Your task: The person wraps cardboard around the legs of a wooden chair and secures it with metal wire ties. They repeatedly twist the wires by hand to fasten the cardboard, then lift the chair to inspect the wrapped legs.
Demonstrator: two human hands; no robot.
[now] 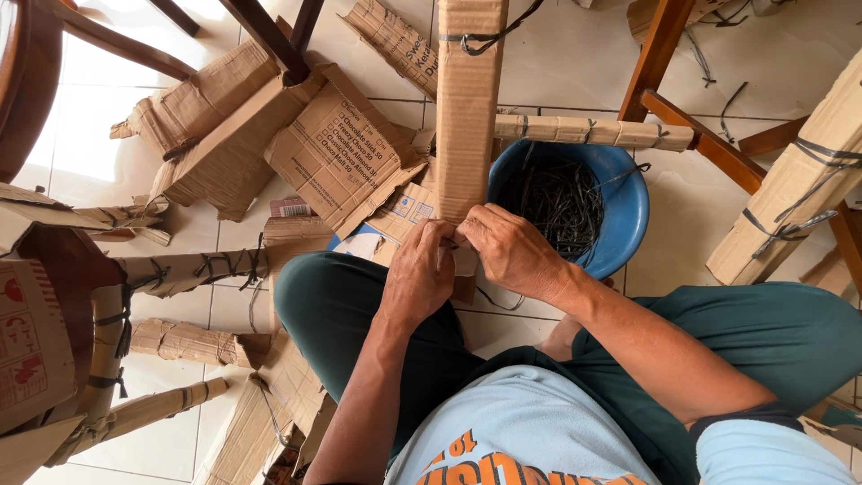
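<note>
Your left hand (420, 274) and right hand (510, 250) meet at the lower end of a cardboard-wrapped chair leg (466, 108) that stands between your knees. Both close their fingers on the cardboard there, pinching a dark strap (448, 242) between them. Just beyond your right hand sits a blue basin (628, 211) filled with dark straps. A second wrapped rail (593, 131) runs across above its rim. Torn cardboard pieces (346, 148) lie flat on the tiled floor (557, 54) to the left, near other wrapped legs.
</note>
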